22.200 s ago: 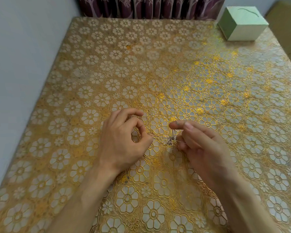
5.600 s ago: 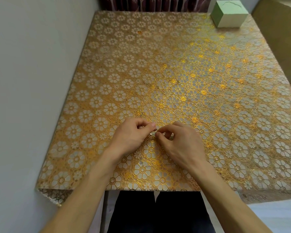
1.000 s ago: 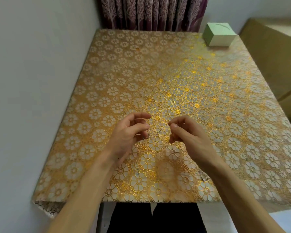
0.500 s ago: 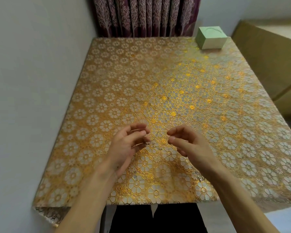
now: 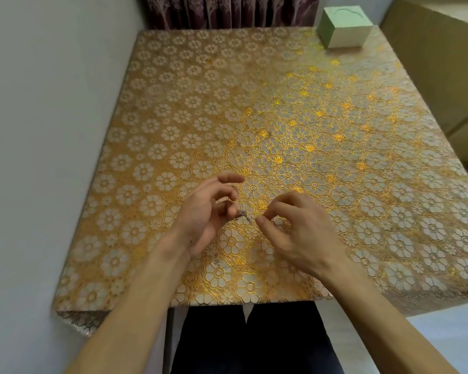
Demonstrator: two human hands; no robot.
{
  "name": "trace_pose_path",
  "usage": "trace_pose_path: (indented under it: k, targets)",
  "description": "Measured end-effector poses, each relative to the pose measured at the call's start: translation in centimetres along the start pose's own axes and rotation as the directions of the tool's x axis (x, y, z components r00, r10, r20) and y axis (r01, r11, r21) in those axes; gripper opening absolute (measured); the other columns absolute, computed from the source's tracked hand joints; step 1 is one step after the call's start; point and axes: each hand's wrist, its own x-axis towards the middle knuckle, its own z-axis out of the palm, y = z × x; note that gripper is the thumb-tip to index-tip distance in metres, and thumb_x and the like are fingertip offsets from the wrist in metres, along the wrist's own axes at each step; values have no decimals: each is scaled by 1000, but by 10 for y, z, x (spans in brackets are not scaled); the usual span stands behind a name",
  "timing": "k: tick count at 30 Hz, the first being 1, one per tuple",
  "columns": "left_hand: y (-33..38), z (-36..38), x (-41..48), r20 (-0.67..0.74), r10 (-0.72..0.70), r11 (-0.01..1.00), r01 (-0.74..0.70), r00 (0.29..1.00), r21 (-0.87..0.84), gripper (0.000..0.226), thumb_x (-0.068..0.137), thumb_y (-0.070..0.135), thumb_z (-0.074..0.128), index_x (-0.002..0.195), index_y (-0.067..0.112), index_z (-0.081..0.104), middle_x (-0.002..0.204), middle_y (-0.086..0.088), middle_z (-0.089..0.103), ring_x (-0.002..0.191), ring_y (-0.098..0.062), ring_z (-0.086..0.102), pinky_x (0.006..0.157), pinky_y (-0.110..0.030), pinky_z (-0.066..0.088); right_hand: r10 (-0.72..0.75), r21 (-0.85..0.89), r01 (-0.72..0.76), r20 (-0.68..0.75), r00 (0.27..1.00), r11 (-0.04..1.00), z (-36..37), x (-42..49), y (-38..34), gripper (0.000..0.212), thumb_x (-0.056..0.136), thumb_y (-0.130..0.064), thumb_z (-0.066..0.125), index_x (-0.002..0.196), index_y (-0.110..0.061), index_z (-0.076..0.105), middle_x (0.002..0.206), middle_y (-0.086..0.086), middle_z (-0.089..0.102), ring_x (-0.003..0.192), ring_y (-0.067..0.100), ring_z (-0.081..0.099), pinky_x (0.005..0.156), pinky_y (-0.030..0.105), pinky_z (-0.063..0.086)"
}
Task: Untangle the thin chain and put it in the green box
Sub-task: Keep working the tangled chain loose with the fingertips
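A thin silvery chain (image 5: 244, 215) is bunched in a small clump between my two hands, just above the gold flowered tablecloth (image 5: 281, 130). My left hand (image 5: 208, 214) pinches the clump at its left end, its other fingers curled above. My right hand (image 5: 297, 230) pinches the right end of the chain between thumb and forefinger. Most of the chain is blurred or hidden by my fingers. The green box (image 5: 343, 25) stands shut at the far right corner of the table, well away from both hands.
A grey wall (image 5: 38, 130) runs along the table's left side. Dark purple curtains (image 5: 227, 9) hang behind the far edge. A tan cabinet (image 5: 443, 63) stands to the right. My dark trousers (image 5: 249, 341) show below the near table edge.
My hands have moved closer together and lowered toward the cloth, and the chain clump now shows between the fingertips. The view has tilted slightly.
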Motion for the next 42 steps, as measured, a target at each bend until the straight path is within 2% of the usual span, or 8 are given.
trace_pose_path:
  k: [4, 9, 13, 18, 22, 28, 34, 42]
  targets:
    - [0, 0, 5, 20, -11, 999, 12, 1000, -37, 26, 96, 1, 42, 105, 6, 66, 71, -1, 51, 56, -13, 41, 49, -18, 41, 41, 220, -43, 14, 999, 975, 2, 6, -4, 13, 86, -47, 69, 89, -34, 70, 95, -15, 64, 91, 5, 58, 79, 25, 42]
    - [-3, 0, 7, 27, -13, 1000, 13, 1000, -3, 26, 97, 2, 42, 105, 8, 66, 72, -2, 52, 57, -15, 43, 50, -18, 42, 18, 376, -9, -22, 1000, 927, 6, 6, -7, 13, 86, -31, 78, 98, -31, 73, 89, -14, 68, 78, 12, 63, 68, 11, 39]
    - [-6, 0, 8, 10, -23, 999, 22, 1000, 27, 25, 97, 4, 44, 106, 9, 67, 74, -2, 55, 58, -15, 47, 55, -21, 45, -72, 267, 95, -94, 993, 959, 10, 4, -5, 11, 87, -31, 77, 97, -28, 73, 89, -16, 65, 72, 6, 60, 65, 14, 41]
    - [-9, 3, 9, 15, -43, 998, 42, 999, 41, 21, 98, 7, 48, 106, 11, 67, 84, -3, 59, 68, -17, 55, 72, -31, 52, -141, 38, 148, -140, 980, 988, 17, 5, -3, 11, 94, -36, 69, 97, -26, 69, 91, -12, 63, 74, 7, 56, 61, 33, 50]
    - [-9, 0, 9, 14, -66, 997, 65, 998, 42, 17, 97, 6, 55, 112, 9, 64, 90, -4, 63, 78, -19, 62, 77, -34, 57, -61, 125, 69, -65, 996, 990, 17, 7, -1, 9, 94, -34, 63, 92, -26, 64, 88, -14, 58, 73, 5, 56, 68, 35, 50]
    - [-9, -11, 12, 17, -8, 939, 2, 1000, 345, 46, 81, -20, 64, 110, 15, 65, 97, -2, 67, 83, -10, 68, 74, -23, 57, -21, 159, 7, 84, 996, 987, 15, 10, 2, 5, 98, -29, 58, 95, -26, 60, 89, -15, 54, 79, 7, 52, 77, 34, 47]
    - [-12, -13, 16, -16, 94, 796, -66, 995, 602, 36, 84, -1, 74, 106, 28, 67, 100, 2, 71, 83, -10, 70, 81, -31, 57, 28, 68, -40, 177, 984, 997, 12, 12, 3, 10, 100, -32, 54, 99, -26, 62, 89, -19, 49, 83, 8, 48, 77, 30, 41]
    - [-16, -21, 24, -35, 210, 674, -118, 977, 729, 34, 84, 7, 74, 103, 35, 66, 98, 14, 68, 84, -9, 70, 83, -34, 59, 34, 52, -44, 180, 983, 998, 14, 15, 1, 12, 101, -32, 54, 100, -24, 63, 92, -13, 54, 87, 10, 49, 79, 30, 40]
